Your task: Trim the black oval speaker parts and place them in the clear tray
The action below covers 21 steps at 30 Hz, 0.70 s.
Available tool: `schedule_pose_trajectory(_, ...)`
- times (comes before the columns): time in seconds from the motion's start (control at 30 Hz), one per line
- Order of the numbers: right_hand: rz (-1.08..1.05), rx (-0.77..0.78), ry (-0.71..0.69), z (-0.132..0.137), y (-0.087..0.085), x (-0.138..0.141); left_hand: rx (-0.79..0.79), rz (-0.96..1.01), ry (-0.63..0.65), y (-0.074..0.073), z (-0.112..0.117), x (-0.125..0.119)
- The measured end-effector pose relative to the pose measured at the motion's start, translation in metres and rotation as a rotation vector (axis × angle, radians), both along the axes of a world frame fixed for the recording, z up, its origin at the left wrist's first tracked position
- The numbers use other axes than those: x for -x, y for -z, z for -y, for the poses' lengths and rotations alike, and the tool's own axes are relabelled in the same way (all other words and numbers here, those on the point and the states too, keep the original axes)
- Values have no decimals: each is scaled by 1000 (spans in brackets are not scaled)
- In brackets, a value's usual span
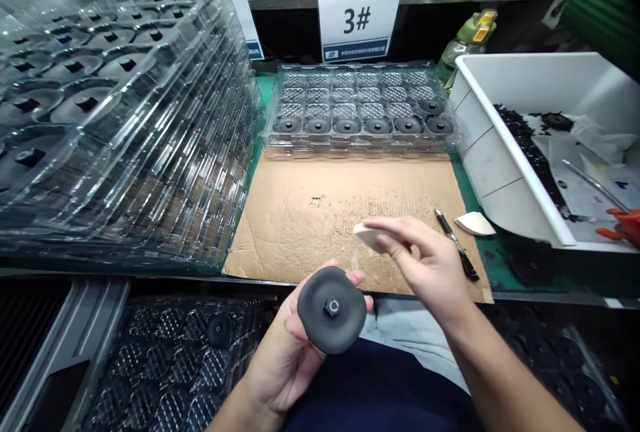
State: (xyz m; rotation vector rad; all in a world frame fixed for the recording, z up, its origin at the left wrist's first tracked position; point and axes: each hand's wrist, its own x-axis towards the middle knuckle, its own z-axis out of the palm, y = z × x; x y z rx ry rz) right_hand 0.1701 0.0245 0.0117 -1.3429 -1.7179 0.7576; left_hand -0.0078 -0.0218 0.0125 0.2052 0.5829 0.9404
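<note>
A round black rubbery disc (320, 329) with a small raised hub at its centre rests in my left hand (285, 359), whose fingers curl round it from behind. Just above and to the right, my right hand (435, 265) pinches a pale wedge-shaped pad (370, 237) between thumb and fingers, apart from the disc. Under both hands spreads a cardboard sheet (290, 212) with dark scraps on it. Beside my right wrist lies a black craft knife (456, 244), and a second pale wedge (475, 223) sits right of that.
A tall stack of clear trays (200, 152) holding black discs rises at the left. Behind the cardboard lies a partly filled clear tray (350, 142). A white bin (515, 199) with black scraps and an orange-handled screwdriver (625, 222) stands right, near a green bottle (457, 52).
</note>
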Motion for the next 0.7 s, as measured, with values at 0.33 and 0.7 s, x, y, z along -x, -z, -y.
schedule_pose_trajectory(0.33,92,108,90,23,39,4,50,-41,-69,4,-6,3)
schedule_pose_trajectory(0.7,148,-147,-322,28,-50,55,8,-158,-87,5,-3,3)
